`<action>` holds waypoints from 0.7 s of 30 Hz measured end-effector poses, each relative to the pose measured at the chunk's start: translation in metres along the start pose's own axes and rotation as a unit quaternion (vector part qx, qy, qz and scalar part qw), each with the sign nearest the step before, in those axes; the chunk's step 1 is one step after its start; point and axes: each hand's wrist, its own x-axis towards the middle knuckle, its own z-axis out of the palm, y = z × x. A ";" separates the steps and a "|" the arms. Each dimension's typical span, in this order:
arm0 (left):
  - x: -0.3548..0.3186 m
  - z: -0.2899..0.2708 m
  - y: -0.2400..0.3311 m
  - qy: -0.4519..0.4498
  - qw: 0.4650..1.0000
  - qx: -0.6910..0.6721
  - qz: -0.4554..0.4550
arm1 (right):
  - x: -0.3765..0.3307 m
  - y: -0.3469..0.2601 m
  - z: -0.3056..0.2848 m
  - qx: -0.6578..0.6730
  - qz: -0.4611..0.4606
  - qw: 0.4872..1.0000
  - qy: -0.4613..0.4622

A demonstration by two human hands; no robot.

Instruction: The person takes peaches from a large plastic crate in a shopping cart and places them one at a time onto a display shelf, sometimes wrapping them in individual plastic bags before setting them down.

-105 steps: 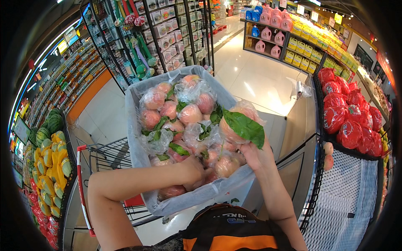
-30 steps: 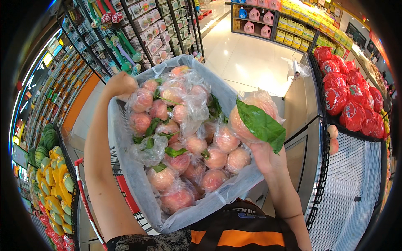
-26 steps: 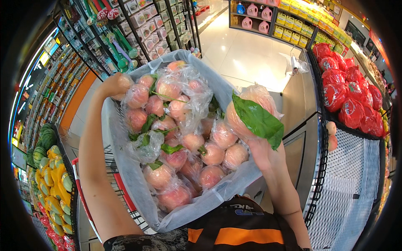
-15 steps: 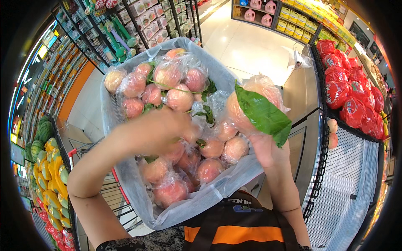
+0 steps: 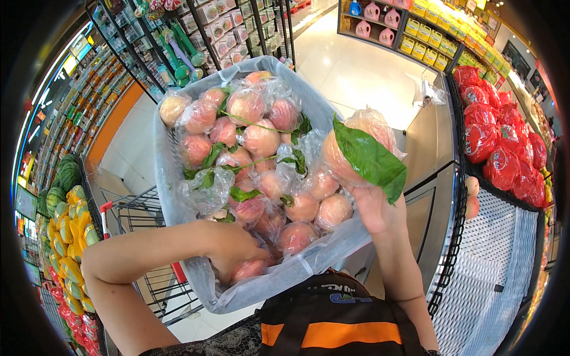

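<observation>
Wrapped peach (image 5: 371, 126): held up at the right of the lined box (image 5: 267, 283), overlapping its right rim in view; height above the rim cannot be read. A broad green leaf (image 5: 374, 163) covers much of its front, blade slanting from upper left to lower right.

Right hand (image 5: 380, 213): directly below this peach and by far the nearer of the two. Palm and wrist turned up, fingers curled in behind the fruit; their tips are hidden.

Left hand (image 5: 233, 248): down in the near left corner of the box, wrist bent, forearm crossing the left rim. Fingers lie over a low peach (image 5: 249, 270); whether they pinch it or only rest on it, cannot tell.

Key relation: the raised peach lies to the right of the left hand and farther from the body, with a bank of film-wrapped peaches (image 5: 300, 209) between them. Hands well apart, on opposite sides of the box. Long axis of the box points away from the body, far end leaning left.

Adjacent: wire cart (image 5: 157, 282) at left, partly behind the box.
</observation>
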 end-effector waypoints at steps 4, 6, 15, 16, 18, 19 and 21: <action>-0.015 -0.013 -0.001 0.109 0.993 -0.031 0.009 | 0.001 0.002 -0.007 0.000 0.013 1.000 0.023; -0.031 -0.031 0.000 0.181 0.982 -0.050 0.012 | 0.002 0.002 -0.001 -0.023 -0.001 1.000 0.008; -0.068 -0.111 -0.078 0.534 0.839 -0.012 -0.108 | 0.000 -0.001 0.004 -0.028 -0.029 0.999 0.017; -0.068 -0.116 -0.094 0.549 0.825 -0.037 -0.131 | 0.002 0.001 0.002 -0.029 -0.026 0.999 0.014; -0.069 -0.123 -0.127 0.597 0.781 -0.034 -0.181 | 0.002 0.000 0.008 -0.041 -0.018 0.999 0.015; -0.068 -0.125 -0.145 0.629 0.748 -0.010 -0.209 | 0.003 0.000 0.010 -0.048 -0.015 0.999 0.016; -0.062 -0.129 -0.164 0.679 0.678 0.049 -0.277 | 0.003 -0.001 0.009 -0.047 -0.023 0.998 0.025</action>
